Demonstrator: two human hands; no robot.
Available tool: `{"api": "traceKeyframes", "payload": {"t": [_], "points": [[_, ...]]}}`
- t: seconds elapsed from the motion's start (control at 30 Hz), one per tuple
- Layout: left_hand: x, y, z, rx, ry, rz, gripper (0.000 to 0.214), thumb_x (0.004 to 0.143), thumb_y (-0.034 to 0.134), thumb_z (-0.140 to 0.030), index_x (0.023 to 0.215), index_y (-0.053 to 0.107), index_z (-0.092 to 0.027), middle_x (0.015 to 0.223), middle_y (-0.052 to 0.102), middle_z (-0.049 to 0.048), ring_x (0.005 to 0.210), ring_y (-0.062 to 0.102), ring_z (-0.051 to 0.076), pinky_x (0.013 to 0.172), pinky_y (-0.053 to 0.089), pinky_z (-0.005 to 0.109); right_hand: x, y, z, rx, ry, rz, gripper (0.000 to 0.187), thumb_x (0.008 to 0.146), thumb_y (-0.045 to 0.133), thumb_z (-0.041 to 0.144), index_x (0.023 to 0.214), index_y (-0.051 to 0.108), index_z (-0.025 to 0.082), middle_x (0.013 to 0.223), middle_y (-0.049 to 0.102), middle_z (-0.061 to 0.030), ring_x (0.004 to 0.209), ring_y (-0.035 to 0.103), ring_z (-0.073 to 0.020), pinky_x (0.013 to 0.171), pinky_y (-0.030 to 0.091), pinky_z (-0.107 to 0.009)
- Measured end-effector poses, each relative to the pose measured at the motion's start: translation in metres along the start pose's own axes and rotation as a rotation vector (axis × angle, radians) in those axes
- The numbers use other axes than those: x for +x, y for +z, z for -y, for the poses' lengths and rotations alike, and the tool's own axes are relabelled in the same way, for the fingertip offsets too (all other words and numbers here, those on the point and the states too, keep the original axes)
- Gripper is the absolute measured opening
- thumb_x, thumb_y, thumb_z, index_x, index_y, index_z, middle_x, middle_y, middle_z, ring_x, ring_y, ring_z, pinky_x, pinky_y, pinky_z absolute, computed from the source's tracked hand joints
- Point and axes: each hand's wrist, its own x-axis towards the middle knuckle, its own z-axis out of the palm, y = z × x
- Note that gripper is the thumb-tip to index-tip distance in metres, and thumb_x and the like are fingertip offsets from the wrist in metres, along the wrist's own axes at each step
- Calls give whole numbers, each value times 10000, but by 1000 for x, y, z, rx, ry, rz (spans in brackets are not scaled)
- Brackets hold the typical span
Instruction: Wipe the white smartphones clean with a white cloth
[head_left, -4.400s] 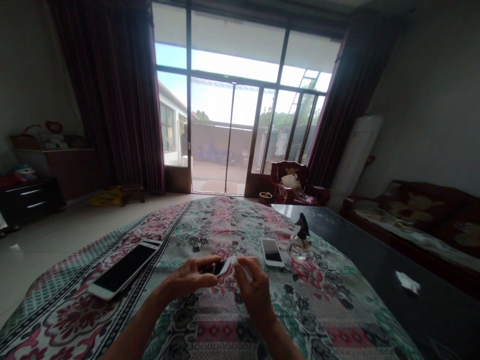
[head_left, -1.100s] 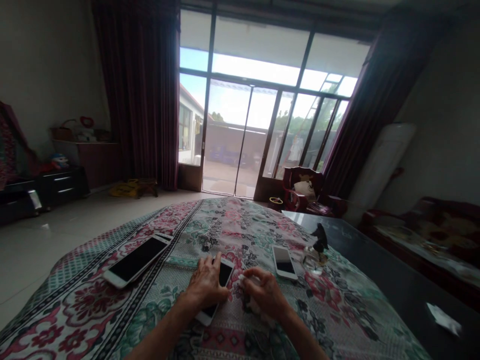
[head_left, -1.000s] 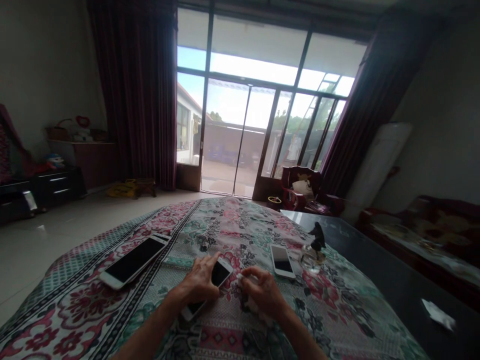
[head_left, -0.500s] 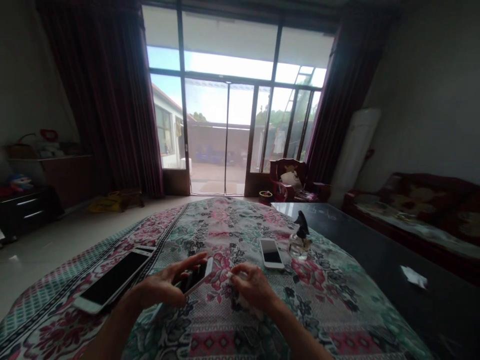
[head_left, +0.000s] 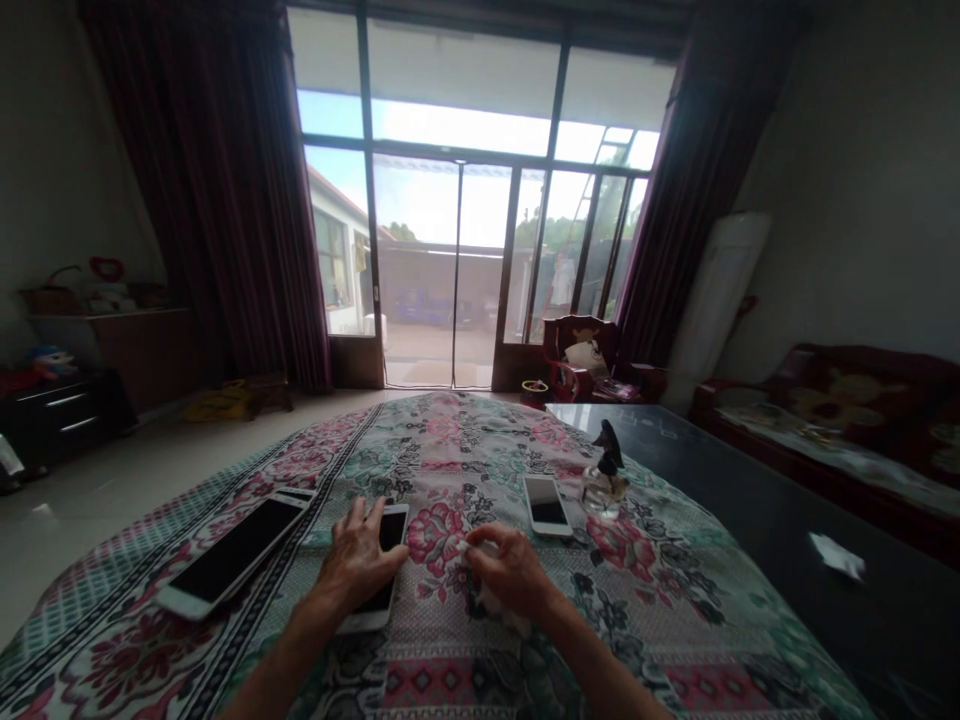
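Now the left hand (head_left: 361,560) grips a white-framed phone (head_left: 392,530) by its sides, low and just left of centre in the frame, while at lower centre the right hand (head_left: 511,572) pinches a white wad (head_left: 463,548).

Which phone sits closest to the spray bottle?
The small white phone beyond the right hand, just left of the spray bottle; the left hand partly covers another phone, and the large phone lies farther left.
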Motion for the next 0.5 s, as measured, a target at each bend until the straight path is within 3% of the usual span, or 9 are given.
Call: {"api": "traceKeyframes", "payload": {"t": [0.1, 0.17, 0.23, 0.3, 0.4, 0.5], "points": [[6, -1, 5, -97, -52, -33, 675, 758, 524, -327, 1361, 406, -48, 1441, 412, 195, 1315, 420, 316, 1055, 369, 394, 1, 0, 1, 14, -7, -4, 172, 749, 579, 259, 785, 730, 186, 625, 651, -6, 557, 568, -134, 562, 427, -225], [10, -3, 11, -161, -26, 3, 598, 766, 486, -238, 1344, 445, -91, 1389, 499, 140, 1248, 513, 257, 1018, 423, 341, 1, -2, 2, 13, -7, -27, 169, 743, 581, 255, 775, 729, 181, 659, 664, -13, 579, 576, -134, 562, 426, -220], [12, -3, 18, -179, 32, 17, 602, 713, 475, -131, 1314, 500, -139, 1358, 547, 87, 1293, 474, 229, 1073, 380, 326, 1, -7, 5, -7, 11, 6, 165, 730, 586, 244, 757, 733, 173, 654, 661, -10, 576, 565, -126, 546, 412, -209], [13, 0, 25, -149, 96, 0, 652, 650, 462, -60, 1291, 536, -155, 1376, 542, 62, 1371, 370, 221, 1145, 288, 338, 0, -14, 9, -16, 7, 165, 165, 719, 589, 232, 743, 742, 175, 637, 658, 2, 566, 551, -116, 527, 392, -193], [12, 8, 34, -110, 161, -9, 692, 623, 439, -22, 1288, 547, -180, 1416, 511, 32, 1378, 360, 204, 1170, 259, 350, -3, -27, 13, 20, -95, 445, 178, 726, 580, 230, 736, 756, 206, 646, 664, 27, 586, 550, -107, 539, 389, -178], [10, 16, 36, -113, 228, 27, 732, 606, 428, 11, 1307, 532, -173, 1464, 456, 31, 1386, 347, 183, 1172, 255, 332, -5, -39, 12, 38, -193, 535, 148, 705, 621, 271, 637, 738, 210, 547, 604, 53, 515, 506, -88, 501, 362, -172]]}}
